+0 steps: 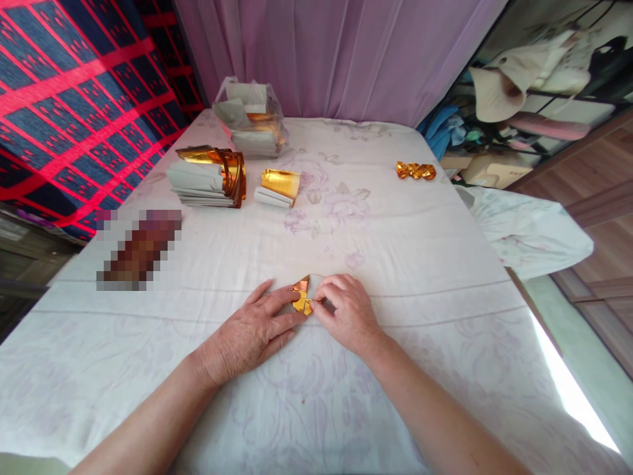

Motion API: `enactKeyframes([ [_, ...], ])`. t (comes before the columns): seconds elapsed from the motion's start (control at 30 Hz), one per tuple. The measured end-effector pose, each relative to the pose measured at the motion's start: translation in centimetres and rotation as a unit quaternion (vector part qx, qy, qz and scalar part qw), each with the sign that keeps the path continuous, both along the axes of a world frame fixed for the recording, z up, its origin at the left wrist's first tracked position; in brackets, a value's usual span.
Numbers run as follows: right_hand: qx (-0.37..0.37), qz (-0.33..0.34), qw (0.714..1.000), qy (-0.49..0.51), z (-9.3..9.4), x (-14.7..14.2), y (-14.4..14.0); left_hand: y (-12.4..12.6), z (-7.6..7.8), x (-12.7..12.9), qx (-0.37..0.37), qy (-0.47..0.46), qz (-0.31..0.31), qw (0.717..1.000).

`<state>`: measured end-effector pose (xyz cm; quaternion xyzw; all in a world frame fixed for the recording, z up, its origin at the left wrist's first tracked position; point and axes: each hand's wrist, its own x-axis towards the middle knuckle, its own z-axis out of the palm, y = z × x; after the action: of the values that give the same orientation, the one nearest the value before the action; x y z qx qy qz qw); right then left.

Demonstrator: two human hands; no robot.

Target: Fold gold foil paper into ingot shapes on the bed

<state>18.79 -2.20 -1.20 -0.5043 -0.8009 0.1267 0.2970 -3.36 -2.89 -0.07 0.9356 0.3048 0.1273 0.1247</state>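
Observation:
A small piece of gold foil paper [301, 302], partly folded with a pale back side showing, lies on the cloth between my hands. My left hand [252, 330] rests flat with its fingers spread, the fingertips pressing on the paper's left part. With thumb and fingers bent together, my right hand [349, 310] pinches the right edge of the paper. Beyond them lie a few loose gold sheets [281, 181], curled, with pale undersides. Left of those stands a thick stack of gold paper [208, 181].
A clear plastic bag [254, 122] of paper stands at the back. Several folded gold pieces [415, 171] sit in a row at the back right. A blurred-out object [141, 251] lies at the left. A purple curtain [321, 59] hangs behind; shelves with caps [499, 86] stand at the right.

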Motion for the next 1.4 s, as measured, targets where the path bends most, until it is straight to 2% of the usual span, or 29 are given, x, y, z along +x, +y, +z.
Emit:
enactKeyframes([
  [0.57, -0.021, -0.003, 1.000, -0.003, -0.14, 0.06, -0.01, -0.13, -0.15, 0.22, 0.003, 0.006, 0.010, 1.000],
  [0.97, -0.027, 0.027, 0.999, -0.015, -0.27, 0.57, 0.30, -0.22, -0.12, 0.31, 0.009, 0.012, 0.018, 1.000],
  [1.23, -0.031, -0.003, 0.999, -0.019, -0.13, 0.02, -0.10, -0.14, -0.13, 0.29, -0.004, 0.011, 0.018, 1.000],
  [1.4, -0.037, 0.012, 0.999, 0.002, -0.36, 0.38, 0.25, -0.15, -0.14, 0.31, 0.000, 0.011, 0.019, 1.000],
])
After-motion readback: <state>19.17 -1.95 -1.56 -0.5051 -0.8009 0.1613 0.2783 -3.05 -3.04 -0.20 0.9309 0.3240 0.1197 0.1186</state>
